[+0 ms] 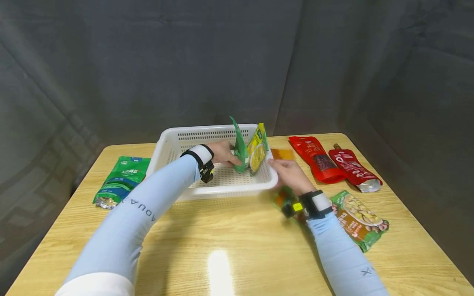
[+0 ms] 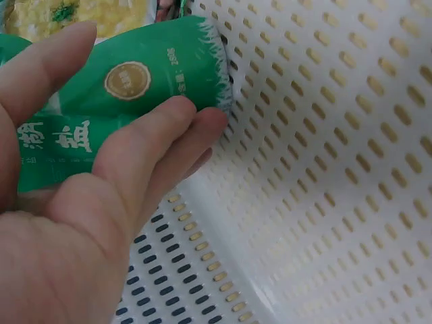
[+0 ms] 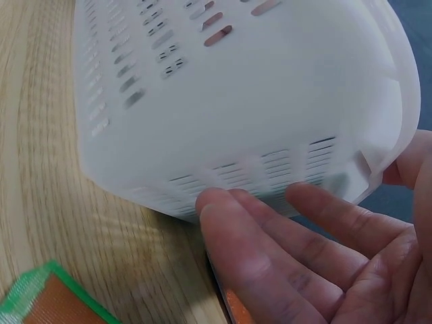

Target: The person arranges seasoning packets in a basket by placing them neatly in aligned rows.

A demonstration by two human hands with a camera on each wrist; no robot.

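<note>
both pale blue sleeves fill the near part of the head view, reaching across the table [image 1: 229,242] toward a white basket [image 1: 177,142] set at the middle, toward the far edge. left hand [image 1: 222,153] is inside the basket, its grip closed round the lower part of a green packet [image 1: 240,148], thumb on one face and fingers [image 2: 162,145] on the other; the packet stands on edge against the basket's right wall. just beside it, to the right, a yellow packet [image 1: 258,153] also stands on edge inside the basket, leaning on that wall. right hand [image 1: 290,174] is outside, at the basket's near right corner, its grip relaxed and holding nothing, with straight fingers [image 3: 270,233] laid against the outer wall and the thumb at the rim.

an orange packet [image 1: 283,154] lies flat just right of the basket, partly hidden by the right hand. two red pouches [image 1: 333,162] lie side by side at the far right. a green and orange snack bag [image 1: 361,220] lies near the right forearm, and another packet under the right wrist is mostly covered by the wristband. a green bag [image 1: 120,181] lies flat left of the basket, well apart from both hands.

light wood grain covers the table, with a bright glare spot near the camera. grey cloth hangs behind and to both sides.
</note>
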